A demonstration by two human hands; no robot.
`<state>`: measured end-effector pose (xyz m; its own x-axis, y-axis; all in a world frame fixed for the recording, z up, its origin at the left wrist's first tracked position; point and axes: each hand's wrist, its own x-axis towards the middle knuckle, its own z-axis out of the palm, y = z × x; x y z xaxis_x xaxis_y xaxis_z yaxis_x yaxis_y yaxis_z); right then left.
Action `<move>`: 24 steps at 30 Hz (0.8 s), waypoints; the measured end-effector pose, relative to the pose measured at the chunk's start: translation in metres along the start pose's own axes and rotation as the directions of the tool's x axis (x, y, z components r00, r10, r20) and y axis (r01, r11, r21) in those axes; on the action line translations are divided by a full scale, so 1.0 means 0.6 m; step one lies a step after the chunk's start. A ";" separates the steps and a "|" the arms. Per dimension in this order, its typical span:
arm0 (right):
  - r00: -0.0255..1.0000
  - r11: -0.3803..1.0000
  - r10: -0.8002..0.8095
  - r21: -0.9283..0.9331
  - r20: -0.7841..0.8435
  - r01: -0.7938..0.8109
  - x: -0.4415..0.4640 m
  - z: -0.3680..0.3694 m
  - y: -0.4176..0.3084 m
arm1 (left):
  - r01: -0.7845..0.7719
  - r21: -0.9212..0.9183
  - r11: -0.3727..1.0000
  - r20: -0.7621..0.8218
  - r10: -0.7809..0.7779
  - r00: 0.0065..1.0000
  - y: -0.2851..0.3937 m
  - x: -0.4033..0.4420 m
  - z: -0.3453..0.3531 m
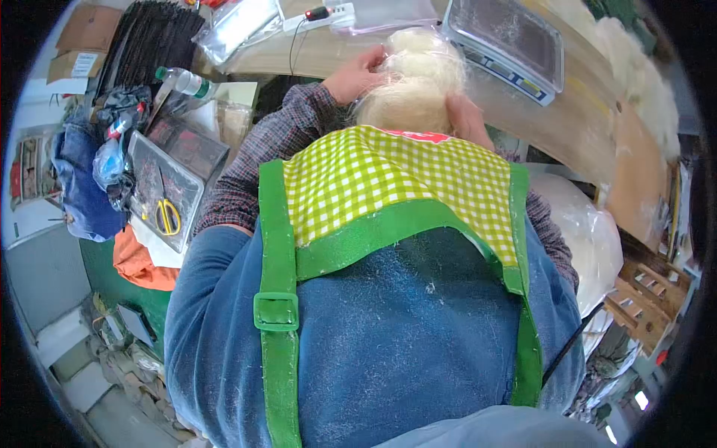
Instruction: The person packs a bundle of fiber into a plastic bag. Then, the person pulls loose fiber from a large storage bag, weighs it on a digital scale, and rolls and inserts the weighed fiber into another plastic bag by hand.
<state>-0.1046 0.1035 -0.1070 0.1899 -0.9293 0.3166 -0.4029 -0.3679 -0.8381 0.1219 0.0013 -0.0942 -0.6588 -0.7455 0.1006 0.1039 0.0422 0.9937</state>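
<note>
Right of the fibre (411,101) at the table (556,123)'s near edge stands a scale (511,45); a power strip (328,16) lies beyond, leftward. Your left hand (357,75) and right hand (470,119) touch the fibre's sides; I can't tell whether either grips. Your apron (396,175) hides its near end. Bare table shows before the scale.

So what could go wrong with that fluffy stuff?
The fluff has loose strands sticking out, so it might pull apart or shed between the left hand and right hand. Bits could also drift onto the scale close by. And the thin black cord hangs near the left sleeve, so an arm might catch it.
</note>
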 end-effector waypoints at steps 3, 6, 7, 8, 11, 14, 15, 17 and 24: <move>0.978 0.978 -0.170 -0.143 -0.118 0.153 0.006 0.008 -0.046 | 0.149 -0.018 0.989 -0.001 -0.149 0.989 -0.013 -0.003 -0.027; 0.888 0.965 -0.263 -0.123 -0.377 0.234 0.017 0.023 -0.072 | 0.138 -0.140 0.980 0.015 -0.137 0.990 -0.027 -0.011 -0.046; 0.894 0.975 -0.156 0.077 -0.420 0.207 0.029 0.034 -0.048 | 0.125 -0.202 0.971 0.016 -0.125 0.992 -0.024 -0.012 -0.050; 0.897 0.944 -0.044 0.276 -0.440 0.181 0.041 0.044 -0.025 | 0.126 -0.198 0.972 0.015 -0.126 0.992 -0.020 -0.015 -0.055; 0.950 0.841 0.118 0.538 -0.288 0.059 0.045 0.043 0.002 | 0.156 -0.240 0.958 0.062 -0.145 0.987 -0.009 -0.032 -0.066; 0.985 0.771 0.172 0.620 0.014 -0.144 0.052 0.034 0.011 | 0.164 -0.193 0.967 0.034 -0.160 0.987 -0.007 -0.033 -0.068; 0.983 0.793 0.182 0.592 -0.007 -0.142 0.051 0.042 0.020 | 0.169 -0.173 0.970 0.018 -0.168 0.986 -0.007 -0.036 -0.070; 0.978 0.833 0.205 0.534 -0.048 -0.148 0.043 0.059 0.039 | 0.168 -0.114 0.979 0.007 -0.168 0.986 -0.034 -0.044 -0.088; 0.931 0.860 0.310 0.475 -0.193 -0.187 -0.027 0.072 0.032 | 0.112 0.366 0.924 -0.016 -0.114 0.993 -0.062 -0.115 -0.091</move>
<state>-0.0766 0.1127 -0.1476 -0.1212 -0.9852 0.1212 0.0433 -0.1272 -0.9909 0.2043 0.0151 -0.1408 -0.6544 -0.7560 -0.0144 -0.2506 0.1988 0.9475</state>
